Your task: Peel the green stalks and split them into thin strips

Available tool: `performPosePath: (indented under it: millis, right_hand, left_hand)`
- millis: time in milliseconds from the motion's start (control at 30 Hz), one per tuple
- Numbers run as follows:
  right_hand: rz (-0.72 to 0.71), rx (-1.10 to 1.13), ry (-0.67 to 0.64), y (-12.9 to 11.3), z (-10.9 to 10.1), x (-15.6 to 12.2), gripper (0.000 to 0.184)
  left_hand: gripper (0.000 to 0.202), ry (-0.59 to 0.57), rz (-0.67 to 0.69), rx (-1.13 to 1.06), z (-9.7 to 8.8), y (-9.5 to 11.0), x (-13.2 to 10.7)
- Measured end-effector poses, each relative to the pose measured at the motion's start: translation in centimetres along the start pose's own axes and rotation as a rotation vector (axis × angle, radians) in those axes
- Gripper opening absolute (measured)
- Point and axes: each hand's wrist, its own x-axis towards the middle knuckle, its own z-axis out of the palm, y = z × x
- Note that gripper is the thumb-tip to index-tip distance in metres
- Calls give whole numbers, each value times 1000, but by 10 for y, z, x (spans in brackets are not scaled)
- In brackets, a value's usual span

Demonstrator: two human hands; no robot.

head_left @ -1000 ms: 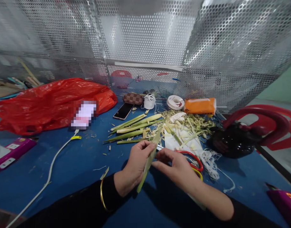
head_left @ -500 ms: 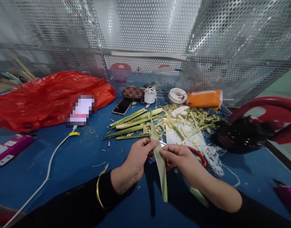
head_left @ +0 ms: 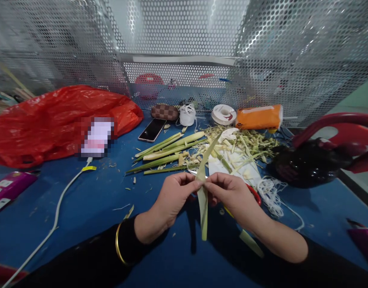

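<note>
Between my two hands stands a long pale-green leaf [head_left: 203,208], its tip pointing away from me and its blunt end toward me. My left hand [head_left: 179,196] pinches the leaf's middle between thumb and fingers. From the other side, my right hand [head_left: 232,196] pinches it at nearly the same spot, the thumbs almost touching. Beyond the hands lie several green stalks and leaves [head_left: 168,154]. Red-handled scissors [head_left: 254,195] lie partly hidden behind my right hand. Under my right forearm is a cut piece of leaf [head_left: 251,243].
Plant scraps [head_left: 252,142] and white paper [head_left: 215,166] lie ahead. Tangled white string [head_left: 272,196] sits right, beside a black plastic bag [head_left: 310,166]. Behind are a ribbon spool [head_left: 224,115], an orange packet [head_left: 258,117] and a dark phone [head_left: 152,130]. A white cable [head_left: 58,204] crosses the left.
Both hands have drawn closer together on the leaf, and its tip now leans to the right and bends. The view has shifted slightly.
</note>
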Motion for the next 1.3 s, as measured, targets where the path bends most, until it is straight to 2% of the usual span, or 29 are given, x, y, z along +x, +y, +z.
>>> performPosePath:
  millis: [267,400,600,733,867,1300]
  right_hand:
    - [-55,-183,-41,-3,-8,0,11]
    - [-54,-216,-41,-3,-8,-2,12]
    - [-10,-108,-37,0,-4,0,17]
    - [-31,-109,-42,2,-4,0,15]
    - [-64,-177,-26,3,-5,-1,12]
    - [-104,-195,-4,8,-3,-2,12]
  left_hand:
    - [8,29,106,168,0,6,1]
    - [12,9,46,119,1,5,0]
    - [22,5,-6,44,2,0,0]
    - [24,-6,-49,27,1,-3,1]
    - [23,-6,-57,30,0,-5,2]
    - [20,33,-38,21,2,-6,2]
